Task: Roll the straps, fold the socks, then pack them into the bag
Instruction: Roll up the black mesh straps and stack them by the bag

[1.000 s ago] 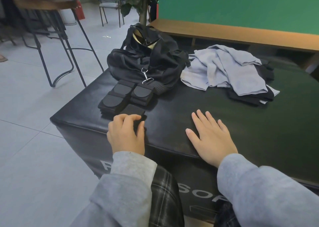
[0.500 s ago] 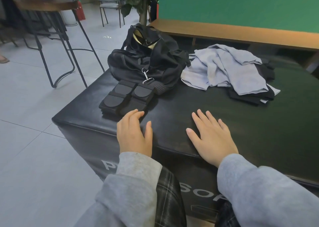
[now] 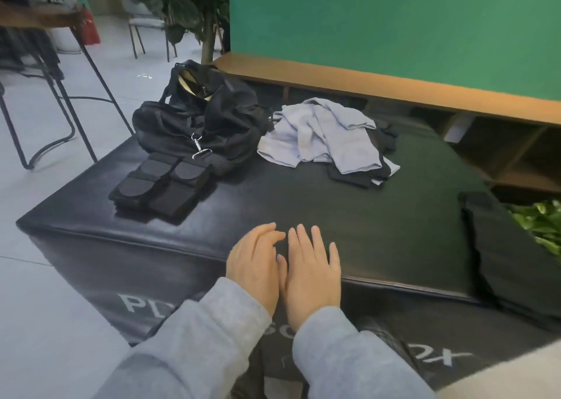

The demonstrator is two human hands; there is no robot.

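Hands first: left hand (image 3: 253, 265) and right hand (image 3: 311, 269) lie flat side by side at the near edge of the table (image 3: 364, 216), fingers straight, holding nothing, thumbs close or touching. Looks like a rest pose, not a grasp; my read is no step is under way.

Straps (image 3: 162, 183) sit as a flat black stack at the left, butted against the bag's front, unrolled as far as I can tell. Bag (image 3: 197, 119) is at the far-left corner, mouth open upward, metal clip (image 3: 198, 146) hanging over its front. Socks (image 3: 358, 174) are the dark pieces under the grey cloth pile (image 3: 324, 131), right of the bag, mostly covered.

Room: wide bare centre strip between hands and items, good for rolling and folding. Straps stack is near the left edge, so drag it inward before rolling or it could slip off. Dark pad (image 3: 510, 253) takes up the right edge. Socks need uncovering first.
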